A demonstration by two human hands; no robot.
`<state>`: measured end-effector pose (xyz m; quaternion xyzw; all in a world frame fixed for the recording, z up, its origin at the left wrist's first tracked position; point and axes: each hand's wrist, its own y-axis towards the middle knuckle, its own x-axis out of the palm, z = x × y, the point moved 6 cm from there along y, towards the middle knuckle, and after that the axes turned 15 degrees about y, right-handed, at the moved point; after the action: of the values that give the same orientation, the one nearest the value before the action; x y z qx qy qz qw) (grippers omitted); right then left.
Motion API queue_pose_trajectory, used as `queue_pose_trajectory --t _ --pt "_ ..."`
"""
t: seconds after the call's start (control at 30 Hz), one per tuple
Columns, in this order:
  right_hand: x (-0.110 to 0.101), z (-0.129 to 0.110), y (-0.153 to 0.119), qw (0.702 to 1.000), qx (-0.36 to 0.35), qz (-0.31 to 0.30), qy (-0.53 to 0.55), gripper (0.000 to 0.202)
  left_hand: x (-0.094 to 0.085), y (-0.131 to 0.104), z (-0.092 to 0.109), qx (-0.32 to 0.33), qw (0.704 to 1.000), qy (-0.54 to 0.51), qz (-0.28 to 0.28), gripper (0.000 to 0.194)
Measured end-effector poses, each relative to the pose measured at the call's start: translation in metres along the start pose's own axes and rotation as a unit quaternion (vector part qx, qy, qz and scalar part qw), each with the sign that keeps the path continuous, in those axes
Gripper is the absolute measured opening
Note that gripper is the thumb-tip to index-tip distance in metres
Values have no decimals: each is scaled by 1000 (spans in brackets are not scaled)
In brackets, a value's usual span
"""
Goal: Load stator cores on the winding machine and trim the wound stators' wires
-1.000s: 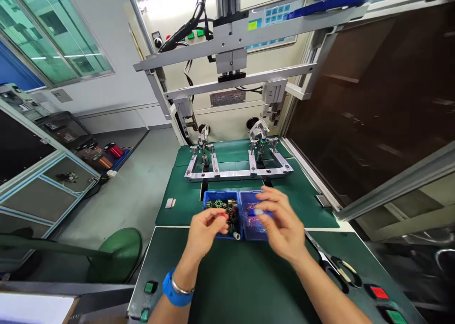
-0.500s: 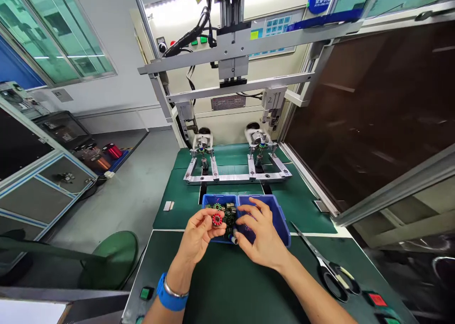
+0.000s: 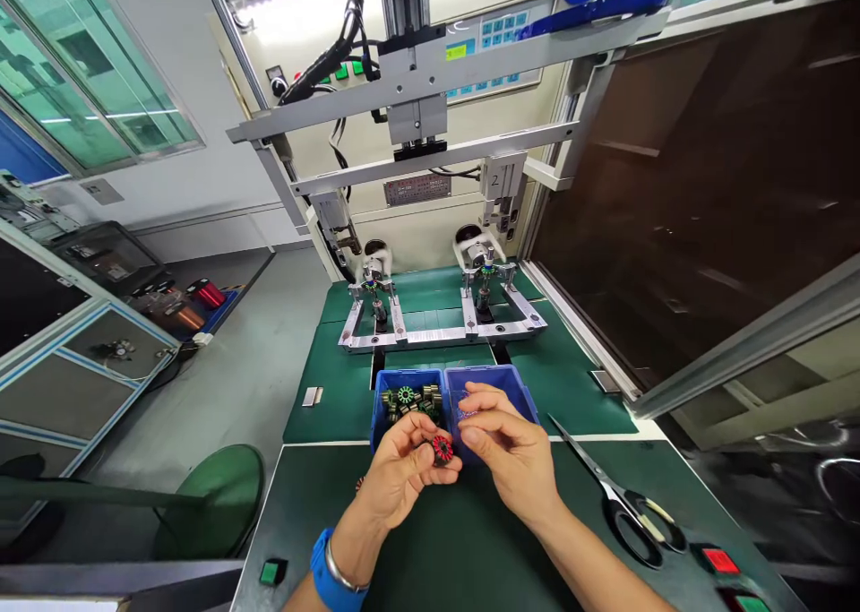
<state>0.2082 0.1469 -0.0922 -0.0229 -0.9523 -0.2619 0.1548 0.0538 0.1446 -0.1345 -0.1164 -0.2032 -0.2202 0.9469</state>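
Thumb and fingers of my left hand (image 3: 395, 473) pinch a small round motor stator (image 3: 442, 451) with a red slotted face, in front of the blue bins. Just right of it, apart from the stator, my right hand (image 3: 517, 460) has its thumb and fingertips drawn together; anything between them is too small to make out. Behind my left hand stands a blue bin (image 3: 374, 415) holding several green stators (image 3: 406, 396). A second blue bin (image 3: 526, 399), joined on the right, is partly covered by my right hand. An orange-toned round part (image 3: 360, 484) peeks out beside my left wrist.
Large scissors (image 3: 614, 495) lie on the green table at right, near a red button (image 3: 718, 560). A green button (image 3: 270, 573) sits at front left. Beyond the bins is a metal fixture (image 3: 436, 336) with two spindles, below a machine frame (image 3: 417, 101).
My left hand has brought the stator nearer and to the right. My right hand has moved off the stator bin, its spread fingers now closed together. The view has shifted slightly.
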Motion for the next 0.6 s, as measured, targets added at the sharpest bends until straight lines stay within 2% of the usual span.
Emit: queue_pose_trajectory --t 0.07,0.23,0.3,0.37,0.47,0.6 --pt "-1 -2 3 1000 -5 -28 -8 6 0 0 1 8 1000 -12 -11 33" --pt "14 5 4 982 53 -182 2 36 3 -3 4 23 998 -38 -41 29" --pt "19 9 2 974 76 -214 13 35 5 -4 3 22 998 -34 -55 30" --pt "21 9 1 974 74 -213 27 27 8 -5 1 19 997 -25 -66 30" --pt "20 8 0 983 58 -175 25 13 8 -5 0 23 998 -9 -62 32" --pt "18 7 -3 987 68 -147 -11 15 5 -3 2 40 998 17 -34 37"
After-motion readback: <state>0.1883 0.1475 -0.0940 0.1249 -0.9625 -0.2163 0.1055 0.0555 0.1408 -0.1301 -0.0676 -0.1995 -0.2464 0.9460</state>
